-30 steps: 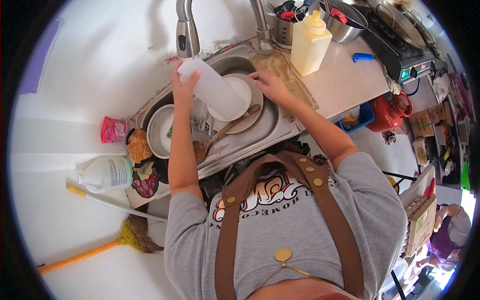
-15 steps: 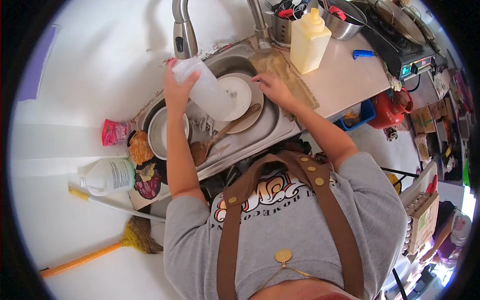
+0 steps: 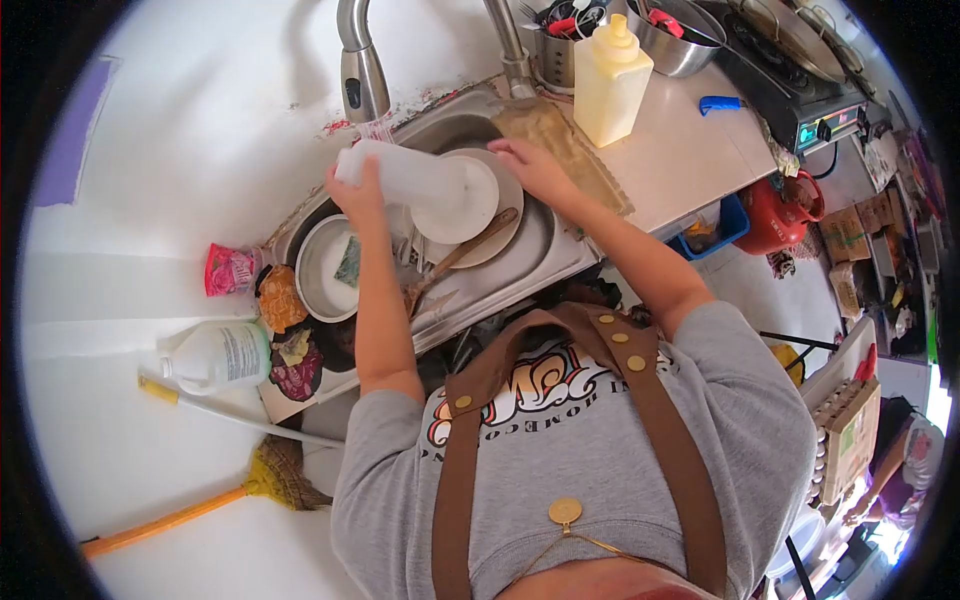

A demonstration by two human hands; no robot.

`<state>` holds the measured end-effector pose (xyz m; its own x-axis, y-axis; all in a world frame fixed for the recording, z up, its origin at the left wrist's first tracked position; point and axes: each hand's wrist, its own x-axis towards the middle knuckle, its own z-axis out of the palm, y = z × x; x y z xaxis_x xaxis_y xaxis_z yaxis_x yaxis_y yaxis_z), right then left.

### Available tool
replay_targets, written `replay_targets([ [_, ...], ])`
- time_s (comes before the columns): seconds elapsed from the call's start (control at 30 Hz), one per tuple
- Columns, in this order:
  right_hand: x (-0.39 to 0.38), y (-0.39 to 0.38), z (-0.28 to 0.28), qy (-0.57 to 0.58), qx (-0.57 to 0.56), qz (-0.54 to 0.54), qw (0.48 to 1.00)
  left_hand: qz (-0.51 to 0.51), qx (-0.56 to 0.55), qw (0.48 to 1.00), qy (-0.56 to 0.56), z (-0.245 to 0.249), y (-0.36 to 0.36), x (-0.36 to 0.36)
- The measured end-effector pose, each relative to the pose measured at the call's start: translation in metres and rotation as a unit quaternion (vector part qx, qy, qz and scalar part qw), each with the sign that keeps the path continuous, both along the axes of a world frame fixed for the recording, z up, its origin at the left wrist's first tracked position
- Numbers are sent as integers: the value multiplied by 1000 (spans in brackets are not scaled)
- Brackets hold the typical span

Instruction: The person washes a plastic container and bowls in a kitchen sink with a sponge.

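Left hand (image 3: 357,192) grip wrapped round white bottle (image 3: 415,178) | tipped flatter than second ago, faucet (image 3: 360,80) stream on left end | right hand (image 3: 535,165) at plate (image 3: 512,200) rim, clasp unclear

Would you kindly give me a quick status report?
Left hand grips white bottle under faucet. Right hand at sink edge. Plate, wooden spoon below.

A bottle (image 3: 405,178) sits under the faucet (image 3: 358,75), over the plate (image 3: 478,205) in the sink (image 3: 545,255); a bowl (image 3: 325,275) lies left, the counter (image 3: 680,150) right.
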<state>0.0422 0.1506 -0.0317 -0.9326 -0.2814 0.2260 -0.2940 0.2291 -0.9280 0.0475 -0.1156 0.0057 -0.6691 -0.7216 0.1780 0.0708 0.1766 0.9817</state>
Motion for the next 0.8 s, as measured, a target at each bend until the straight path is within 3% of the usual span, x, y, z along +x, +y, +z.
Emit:
replay_targets([
  [0.03, -6, -9, -1, -11, -38, 2, 999, 32, 88, 996, -2, -7, 2, 0],
  [0.07, -14, -22, -2, 12, -58, 8, 998, -45, 201, 979, -15, -13, 0, 3],
  [0.13, -31, -56, 4, 63, -100, 23, 993, -195, 413, 889, -36, -26, -10, 8],
  [0.23, -40, -92, 35, 119, -23, 9, 993, -210, 570, 795, 10, -48, -2, 14],
  [0.33, -47, -122, 54, 80, -60, -9, 995, -207, 592, 779, 12, -65, 2, 14],
  [0.4, -59, -136, 61, 105, 20, 15, 994, -280, 442, 852, 8, -112, -15, 4],
  [0.47, -67, -146, 68, 126, 67, 62, 988, -288, 482, 828, -7, -118, -21, 2],
  [0.53, -70, -148, 83, 140, 81, 128, 978, -227, 694, 682, -34, -95, -19, 2],
  [0.6, -63, -145, 96, 67, 46, 149, 985, -240, 693, 680, -4, -93, -16, 0],
  [0.67, -57, -140, 106, 7, 8, 192, 981, -257, 655, 710, 24, -95, -14, -3],
  [0.73, -56, -134, 107, -38, -31, 257, 965, -275, 578, 766, 53, -63, 11, 0],
  [0.8, -56, -125, 109, -66, -1, 343, 937, -318, 555, 762, 99, -21, 39, 12],
])
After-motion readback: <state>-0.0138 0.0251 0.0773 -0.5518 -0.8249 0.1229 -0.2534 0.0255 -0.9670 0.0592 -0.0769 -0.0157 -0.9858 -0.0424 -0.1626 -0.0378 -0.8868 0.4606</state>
